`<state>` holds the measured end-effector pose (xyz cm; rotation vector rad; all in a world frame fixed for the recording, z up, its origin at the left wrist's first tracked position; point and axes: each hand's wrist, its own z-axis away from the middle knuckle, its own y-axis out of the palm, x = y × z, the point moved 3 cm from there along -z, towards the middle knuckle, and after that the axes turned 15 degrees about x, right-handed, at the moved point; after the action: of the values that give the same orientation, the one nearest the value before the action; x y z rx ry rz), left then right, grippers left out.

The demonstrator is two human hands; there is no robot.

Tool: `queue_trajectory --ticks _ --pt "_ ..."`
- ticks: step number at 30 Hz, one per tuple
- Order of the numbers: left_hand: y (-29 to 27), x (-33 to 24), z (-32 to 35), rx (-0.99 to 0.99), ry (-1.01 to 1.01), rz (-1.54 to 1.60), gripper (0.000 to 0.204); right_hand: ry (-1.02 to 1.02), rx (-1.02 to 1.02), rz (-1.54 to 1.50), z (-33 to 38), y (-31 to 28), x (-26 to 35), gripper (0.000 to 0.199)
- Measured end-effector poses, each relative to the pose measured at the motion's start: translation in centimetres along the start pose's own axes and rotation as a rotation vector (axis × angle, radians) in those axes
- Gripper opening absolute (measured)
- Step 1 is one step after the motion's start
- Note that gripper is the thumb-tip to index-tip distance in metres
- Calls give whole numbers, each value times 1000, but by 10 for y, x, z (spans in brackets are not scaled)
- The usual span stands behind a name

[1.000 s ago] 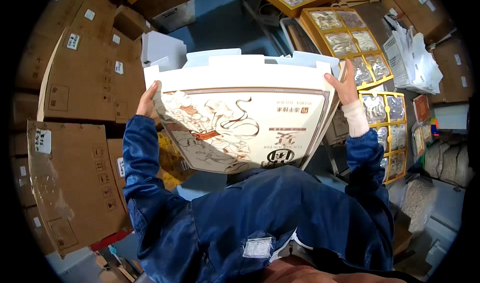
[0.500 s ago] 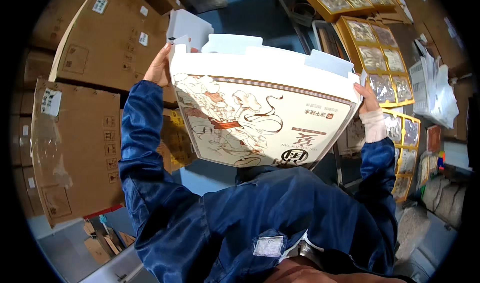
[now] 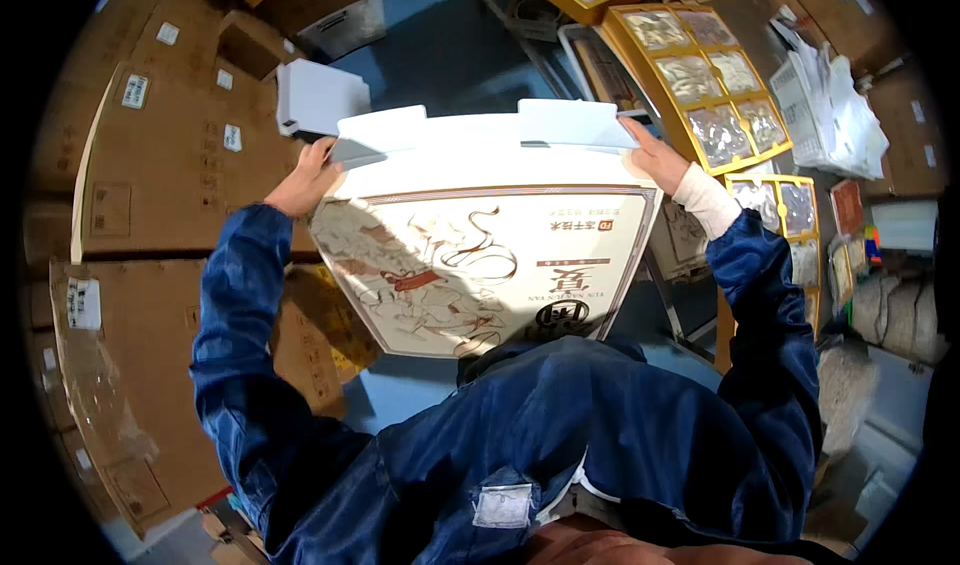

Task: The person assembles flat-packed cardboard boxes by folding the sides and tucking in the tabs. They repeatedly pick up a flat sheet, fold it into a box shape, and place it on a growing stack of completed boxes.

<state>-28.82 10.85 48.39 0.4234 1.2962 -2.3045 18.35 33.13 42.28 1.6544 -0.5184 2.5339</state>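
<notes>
Left fingers (image 3: 322,153) and right fingers (image 3: 645,142) grip the printed box (image 3: 480,265), arms (image 3: 245,310) spread.

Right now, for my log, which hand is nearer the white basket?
Right. The right hand is left of the basket; the left hand, across the held carton, is farther.

The left hand (image 3: 308,177) grips the far left corner of a cream box (image 3: 575,240), the right hand (image 3: 655,160) its far right corner; the box's printed face is turned up toward the head; two pale flaps (image 3: 570,123) stick out along the box's far edge; brown cartons (image 3: 150,365) fill the space left of the box; yellow trays (image 3: 652,83) of clear packs lie to the box's right; blue floor (image 3: 430,60) shows beyond it.
</notes>
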Motion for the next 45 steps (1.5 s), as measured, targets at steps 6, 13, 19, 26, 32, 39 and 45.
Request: queue_trajectory --ticks 6,13,19,26,32,39,45 --pt "6 2 14 -147 -35 1276 38 -115 -52 -516 -2 7 17 52" --pt "-5 -23 8 -139 20 1158 43 7 87 -295 1 -4 8 70" --pt "-13 -36 16 -255 128 918 60 39 118 -306 3 -5 -9 63" --pt "1 -9 12 -311 64 1272 27 27 -27 -254 9 1 -21 58" --pt "-5 -39 -3 -89 -156 1046 43 36 -64 -284 13 0 -25 64" --pt "0 22 -43 112 -50 706 62 -32 -118 -235 6 7 -31 79" --pt "24 20 -41 3 -101 1172 18 -367 -33 -563 2 21 -24 40"
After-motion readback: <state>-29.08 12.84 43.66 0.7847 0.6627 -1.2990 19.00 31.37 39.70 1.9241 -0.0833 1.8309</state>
